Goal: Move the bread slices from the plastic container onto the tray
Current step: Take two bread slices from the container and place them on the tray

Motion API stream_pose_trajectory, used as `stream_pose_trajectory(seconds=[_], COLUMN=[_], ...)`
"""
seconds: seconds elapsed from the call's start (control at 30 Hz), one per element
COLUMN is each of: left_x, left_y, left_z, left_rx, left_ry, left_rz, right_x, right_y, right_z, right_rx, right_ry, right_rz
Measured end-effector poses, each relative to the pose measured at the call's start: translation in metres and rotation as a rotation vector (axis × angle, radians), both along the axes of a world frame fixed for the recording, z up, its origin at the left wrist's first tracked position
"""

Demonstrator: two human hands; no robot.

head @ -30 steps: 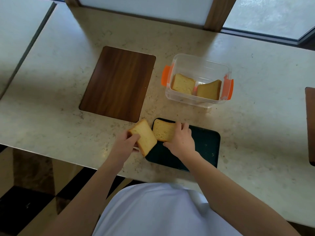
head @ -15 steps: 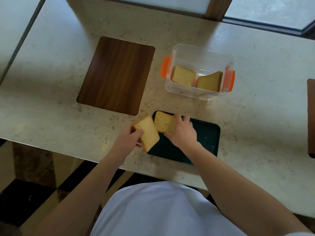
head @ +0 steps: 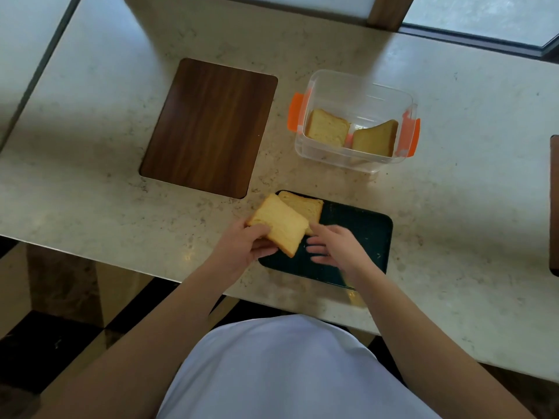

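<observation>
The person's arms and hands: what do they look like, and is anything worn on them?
Both forearms are bare up to the frame edge, with no sleeves visible. The left hand and right hand wear no gloves; no rings, watch or bracelet can be seen. A white garment covers the torso.

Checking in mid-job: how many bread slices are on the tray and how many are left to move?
Done: one toasted bread slice lies on the dark green tray. In hand: the left hand holds a second slice over the tray's left end; the right hand is empty. Left: two slices in the clear plastic container.
</observation>
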State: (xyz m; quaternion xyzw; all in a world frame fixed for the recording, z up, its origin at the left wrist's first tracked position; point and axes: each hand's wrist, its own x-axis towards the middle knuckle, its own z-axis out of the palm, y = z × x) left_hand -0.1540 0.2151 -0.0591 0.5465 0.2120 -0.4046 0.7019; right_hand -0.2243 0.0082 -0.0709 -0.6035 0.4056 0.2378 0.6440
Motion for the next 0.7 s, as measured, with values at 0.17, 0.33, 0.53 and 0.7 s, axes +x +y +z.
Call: stream_pose_trajectory(seconds=[0.17, 0.33, 0.53, 0.7], left_x=[-0.013, -0.031, -0.035, -0.034], left_y=[0.004, -0.003, -0.010, -0.011], left_z=[0.000, -0.010, -0.025, -0.032], left_rx=[0.003, 0.126, 0.621, 0.711], left_ry=[0.037, 0.039, -0.397, -0.430], left_rz=[-0.087, -0.225, -0.557, -0.533], right_x=[-0.030, -0.043, -0.040, -0.036], right_y=[0.000, 0.002, -0.003, -0.002], right_z=[-0.005, -0.008, -0.011, -0.018], right_rx=[0.298, 0.173, -0.081, -0.152], right_ry=[-0.051, -0.054, -0.038, 0.011], right_rz=[-0.131, -0.123, -0.030, 0.017])
